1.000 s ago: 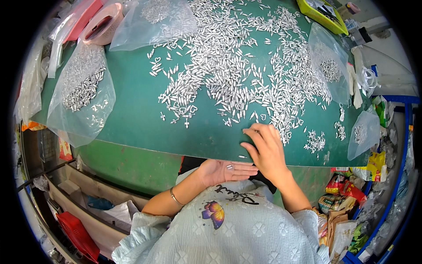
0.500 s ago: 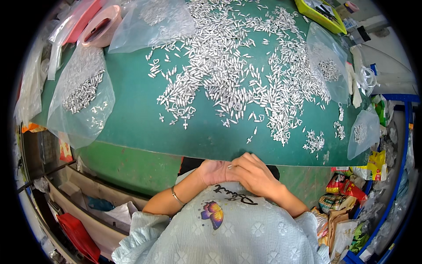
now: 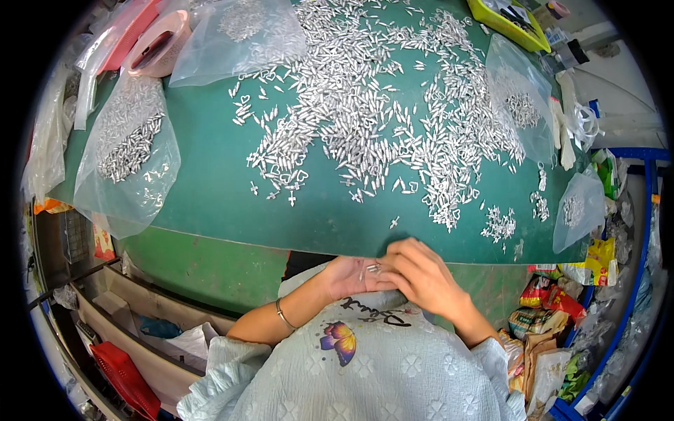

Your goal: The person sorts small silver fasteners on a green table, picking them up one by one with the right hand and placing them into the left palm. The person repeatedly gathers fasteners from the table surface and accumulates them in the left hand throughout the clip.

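At the table's front edge my left hand lies palm up and cupped. A few small silver metal pieces rest in its palm near the fingers. My right hand is beside it, its bent fingers partly over the left fingers; what its fingertips hold, if anything, is hidden. Just beyond the hands lies a single silver cross-shaped charm. Farther back spreads a big heap of silver bullet-shaped charms, with heart-shaped and cross-shaped ones among them.
Clear bags of silver pieces lie on the left, back and right of the green table. A pink basket stands back left, a yellow-green tray back right. A small pile of crosses lies at the right. Colourful packages fill the lower right.
My right hand has shifted slightly right, and the left palm is uncovered, showing silver pieces. A bullet-shaped piece that lay near the lone cross is gone from the table.
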Demonstrator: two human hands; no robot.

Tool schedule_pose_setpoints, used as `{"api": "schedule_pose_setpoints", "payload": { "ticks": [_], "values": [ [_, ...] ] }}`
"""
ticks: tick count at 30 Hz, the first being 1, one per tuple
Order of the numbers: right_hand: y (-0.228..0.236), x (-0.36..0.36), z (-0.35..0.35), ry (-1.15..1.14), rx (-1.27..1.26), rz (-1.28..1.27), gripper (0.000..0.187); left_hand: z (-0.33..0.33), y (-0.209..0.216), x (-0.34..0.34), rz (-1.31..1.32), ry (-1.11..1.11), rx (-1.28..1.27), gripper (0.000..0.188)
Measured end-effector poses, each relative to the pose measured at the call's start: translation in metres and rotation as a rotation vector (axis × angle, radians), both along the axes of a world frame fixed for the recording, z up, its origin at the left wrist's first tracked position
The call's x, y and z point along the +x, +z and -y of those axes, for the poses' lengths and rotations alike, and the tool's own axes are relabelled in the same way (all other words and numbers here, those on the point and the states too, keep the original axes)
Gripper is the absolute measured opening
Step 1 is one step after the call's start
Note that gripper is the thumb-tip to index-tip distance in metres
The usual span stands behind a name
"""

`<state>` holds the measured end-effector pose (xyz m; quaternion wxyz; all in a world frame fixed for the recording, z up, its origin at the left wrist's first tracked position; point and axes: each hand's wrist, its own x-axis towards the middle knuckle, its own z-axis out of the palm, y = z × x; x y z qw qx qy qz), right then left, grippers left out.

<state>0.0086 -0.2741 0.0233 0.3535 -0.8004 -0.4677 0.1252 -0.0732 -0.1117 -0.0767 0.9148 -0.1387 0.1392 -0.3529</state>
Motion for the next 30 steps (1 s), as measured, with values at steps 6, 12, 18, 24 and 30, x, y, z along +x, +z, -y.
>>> {"api": "schedule_pose_setpoints", "payload": {
  "ticks": [6,12,18,24,30],
  "values": [
    [-0.009,0.060,-0.037,-0.299,-0.104,0.421,0.022,-0.004,0.014,0.008,0.026,-0.253,0.410,0.050],
    [-0.025,0.044,-0.012,-0.212,-0.074,0.431,0.023,-0.004,0.018,0.009,0.043,-0.272,0.444,0.050],
    [-0.021,0.022,0.005,-0.302,0.013,0.263,0.019,0.001,0.014,0.010,0.082,-0.208,0.278,0.057],
    [-0.019,0.024,0.001,-0.303,-0.048,0.204,0.019,0.004,0.020,0.013,0.085,-0.196,0.285,0.060],
    [-0.008,-0.002,0.014,-0.074,0.050,0.037,0.021,0.012,0.013,0.008,-0.120,-0.171,0.221,0.051]
  ]
}}
